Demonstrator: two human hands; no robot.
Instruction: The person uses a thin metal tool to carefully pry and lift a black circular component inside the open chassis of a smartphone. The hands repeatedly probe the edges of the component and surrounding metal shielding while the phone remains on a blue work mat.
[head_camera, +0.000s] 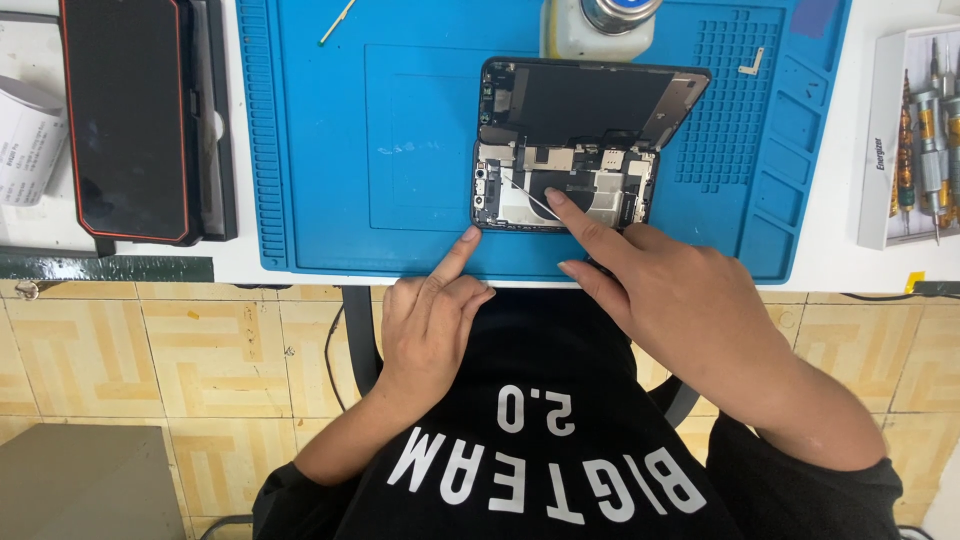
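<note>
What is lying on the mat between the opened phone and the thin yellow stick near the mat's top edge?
Nothing: in the head view, the stretch of blue mat between the opened phone and the yellow stick is bare, showing only faint whitish smudges.

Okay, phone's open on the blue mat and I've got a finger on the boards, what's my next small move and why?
Probably keep the left hand bracing the opened phone at its near corner while the right hand eases the thin white strip under its fingertip sideways. The hinged-up screen looks unsupported, and the phone lies close to the mat's near edge.
</note>
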